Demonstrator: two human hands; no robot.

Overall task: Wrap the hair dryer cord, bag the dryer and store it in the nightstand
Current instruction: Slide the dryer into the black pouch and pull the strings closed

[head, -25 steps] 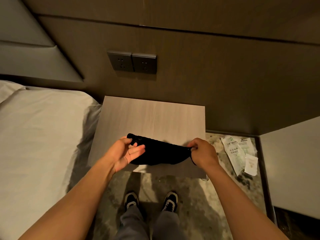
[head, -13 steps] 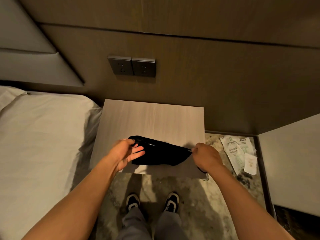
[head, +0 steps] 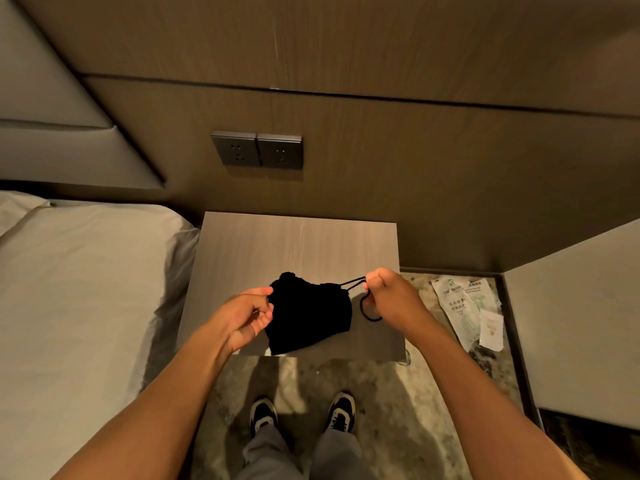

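Since a second ago, our right hand (head: 388, 295) has pulled away to the right, so the black drawstring (head: 353, 285) now runs out in two taut strands from the mouth of the black drawstring bag (head: 310, 317), and the bag has bunched up from a wide, flat shape into a shorter, gathered one. We pinch the drawstring in the curled fingers of the right hand, with a slack loop of it hanging just below the knuckles. Our left hand (head: 244, 318) grips the left edge of the bag near its gathered top, thumb on top and fingers curled underneath. We hold the bag over the front half of the nightstand's pale wood tabletop (head: 298, 244), its lower corner reaching the front edge; whether it rests on the wood or hangs just above it we cannot tell. We cannot see the hair dryer itself, only the dark cloth. To the left of the nightstand lies the bed (head: 79, 289) with white sheets, touching its side. On the brown wall panel behind sit two grey wall sockets (head: 257, 150) side by side. On the marbled floor (head: 398, 410) to the right lie white printed sachets (head: 465, 306), and below we see our grey trousers and black-and-white sneakers (head: 341, 410).
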